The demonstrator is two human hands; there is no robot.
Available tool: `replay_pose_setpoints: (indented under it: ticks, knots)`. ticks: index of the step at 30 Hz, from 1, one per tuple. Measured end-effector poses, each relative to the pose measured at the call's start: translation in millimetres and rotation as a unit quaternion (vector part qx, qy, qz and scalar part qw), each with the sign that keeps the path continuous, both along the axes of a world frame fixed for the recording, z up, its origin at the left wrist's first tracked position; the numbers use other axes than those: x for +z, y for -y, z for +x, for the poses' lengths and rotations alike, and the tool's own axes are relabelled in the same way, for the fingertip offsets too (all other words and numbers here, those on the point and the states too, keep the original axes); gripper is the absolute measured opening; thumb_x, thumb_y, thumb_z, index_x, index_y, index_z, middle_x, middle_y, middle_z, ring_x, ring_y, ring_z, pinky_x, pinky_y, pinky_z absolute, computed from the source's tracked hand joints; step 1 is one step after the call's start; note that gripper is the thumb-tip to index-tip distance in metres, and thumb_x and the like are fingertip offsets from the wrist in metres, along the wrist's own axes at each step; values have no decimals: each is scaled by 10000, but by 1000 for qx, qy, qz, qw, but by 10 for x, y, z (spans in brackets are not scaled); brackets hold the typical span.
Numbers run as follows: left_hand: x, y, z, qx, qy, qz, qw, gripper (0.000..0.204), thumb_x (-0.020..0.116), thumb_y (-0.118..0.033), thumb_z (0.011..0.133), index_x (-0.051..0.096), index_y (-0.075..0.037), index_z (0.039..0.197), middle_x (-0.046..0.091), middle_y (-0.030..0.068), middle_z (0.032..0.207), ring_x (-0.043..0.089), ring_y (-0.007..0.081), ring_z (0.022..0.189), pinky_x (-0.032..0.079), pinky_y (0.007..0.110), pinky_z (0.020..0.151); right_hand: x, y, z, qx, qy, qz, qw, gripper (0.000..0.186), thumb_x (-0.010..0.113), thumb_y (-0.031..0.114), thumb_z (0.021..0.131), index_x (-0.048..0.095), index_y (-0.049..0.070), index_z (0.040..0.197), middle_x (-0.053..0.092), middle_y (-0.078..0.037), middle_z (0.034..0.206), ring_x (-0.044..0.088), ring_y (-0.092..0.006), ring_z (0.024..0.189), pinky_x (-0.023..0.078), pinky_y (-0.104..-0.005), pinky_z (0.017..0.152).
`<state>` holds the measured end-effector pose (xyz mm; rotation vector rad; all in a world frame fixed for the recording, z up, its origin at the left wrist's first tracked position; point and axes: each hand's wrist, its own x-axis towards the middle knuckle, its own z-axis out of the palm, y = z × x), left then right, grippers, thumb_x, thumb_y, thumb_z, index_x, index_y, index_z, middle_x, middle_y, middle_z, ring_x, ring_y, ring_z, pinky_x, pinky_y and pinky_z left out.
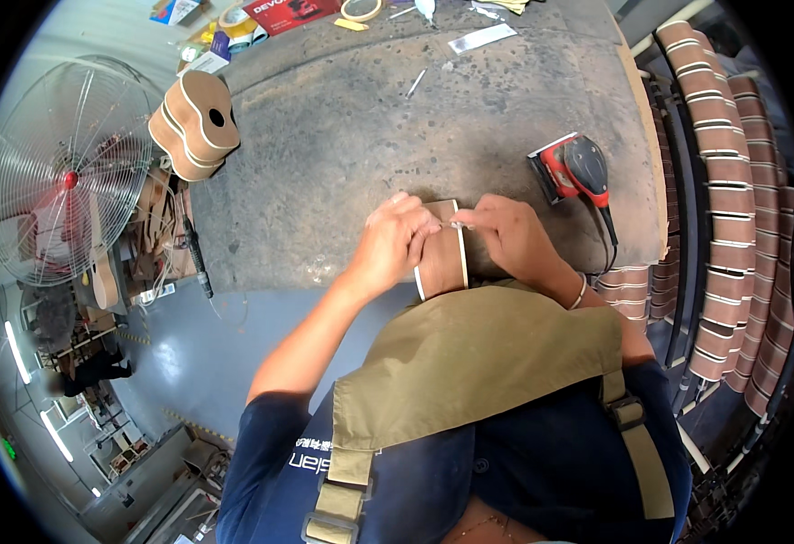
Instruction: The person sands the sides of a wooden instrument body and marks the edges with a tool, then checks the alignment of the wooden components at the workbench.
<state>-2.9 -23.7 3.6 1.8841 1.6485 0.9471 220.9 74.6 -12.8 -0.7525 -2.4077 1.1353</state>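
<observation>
A small brown wooden instrument body (440,261) stands on edge at the table's near side, close against my apron. Its curved side faces up, with white binding strips along both edges. My left hand (391,238) lies over its left edge, fingers curled and pinched together near the middle. From the right, my right hand (511,238) reaches the right binding strip with thumb and index finger closed. Something small and pale seems to be between the fingertips at that strip, too small to make out. The fingers hide part of the body's side.
A red and black electric sander (580,172) rests on the worn grey table (342,136) at right, its cord trailing nearby. Ukulele-shaped bodies (188,127) sit at the far left corner, beside a large fan (70,181). Racked bodies (714,199) line the right. Tape and boxes lie at the back.
</observation>
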Motion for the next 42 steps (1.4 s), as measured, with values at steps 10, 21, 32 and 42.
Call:
replay_pose_setpoints:
  ticks: [10,21,32,42]
  knots:
    - [-8,782,252,-114,-180,186,959,303,737,4,796,736,31,1097,640,55,903,616,223,815,492,375,714,-39,600,376,75,-128,237,960,338,699,160,882,778,10,1174,730,-90,1015,687,-258,839,565,-366,732]
    - [-97,-63,-49,53,-95,75,991,82,764,-48,848,703,-16,891,581,155,817,559,373,797,486,465,722,-64,-137,-187,-11,-105,71,992,342,628,-54,890,795,59,1165,702,-133,871,689,-306,795,562,-383,742]
    - [-27,679,219,-91,-204,210,952,211,716,7,854,730,16,1065,640,75,911,638,247,860,530,377,738,-78,519,377,56,-124,198,971,354,674,69,876,766,94,1218,739,-76,1006,681,-286,870,570,-397,743]
    - [-5,883,258,-279,-270,36,921,226,646,-143,888,728,-20,1058,626,71,1012,604,235,1018,501,375,856,-210,842,750,146,-53,-6,988,338,701,174,945,735,60,1261,739,-114,995,704,-290,853,571,-367,763]
